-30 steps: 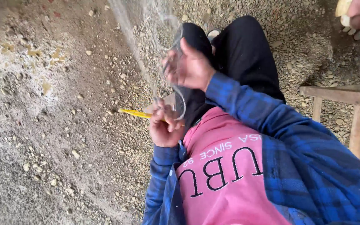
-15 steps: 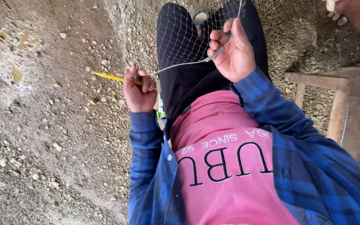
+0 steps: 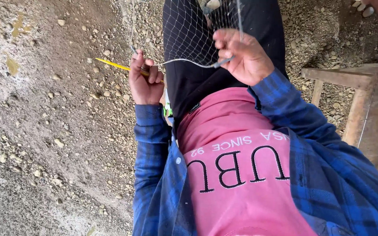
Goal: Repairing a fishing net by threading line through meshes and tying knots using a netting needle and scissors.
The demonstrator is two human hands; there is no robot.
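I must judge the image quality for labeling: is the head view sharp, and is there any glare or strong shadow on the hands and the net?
Head view: soft, even daylight, no glare; left hand, right hand and net are fairly sharp; only mild shadow under the wooden bench; the near shirt looks enlarged by the wide lens.

Under me I see bare ground (image 3: pixel 53 131), grey-brown packed dirt strewn with small pebbles and a few larger pale stones. A couple of yellowish stains (image 3: pixel 13 65) mark the upper left of it. The gravel lies denser toward the top, between the dirt and a wooden bench (image 3: pixel 364 109) at the right edge, made of rough, weathered planks with a slanted leg. The light is soft, even daylight, with no hard shadows anywhere.
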